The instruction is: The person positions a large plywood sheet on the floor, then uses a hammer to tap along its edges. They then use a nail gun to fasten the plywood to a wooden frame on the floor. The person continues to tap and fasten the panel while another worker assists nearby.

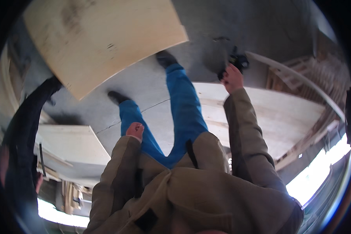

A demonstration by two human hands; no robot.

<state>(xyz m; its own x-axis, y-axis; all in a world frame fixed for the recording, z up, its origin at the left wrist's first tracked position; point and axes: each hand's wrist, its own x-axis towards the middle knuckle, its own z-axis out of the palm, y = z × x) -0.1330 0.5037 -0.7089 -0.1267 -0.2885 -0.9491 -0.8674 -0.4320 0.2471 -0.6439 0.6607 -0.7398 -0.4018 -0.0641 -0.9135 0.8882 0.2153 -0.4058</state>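
Note:
My right hand (233,79) stretches forward and grips a black power tool (239,61). Blur and shadow hide the tool's exact kind. In front of my lap, my left hand (135,131) is curled into a loose fist, with nothing showing in it. Ahead of my feet, a large pale wood panel (105,41) with dark smudges has its near corner pointing toward me. A second light wood sheet (253,113) lies under and beyond my right forearm.
At the left stands another person in dark clothing (21,132). A smaller pale board (72,144) lies at lower left. Wooden pallets and slats (292,78) are at the right, with a long curved-looking strip (300,76) across them. Grey concrete floor (148,105) shows around my feet.

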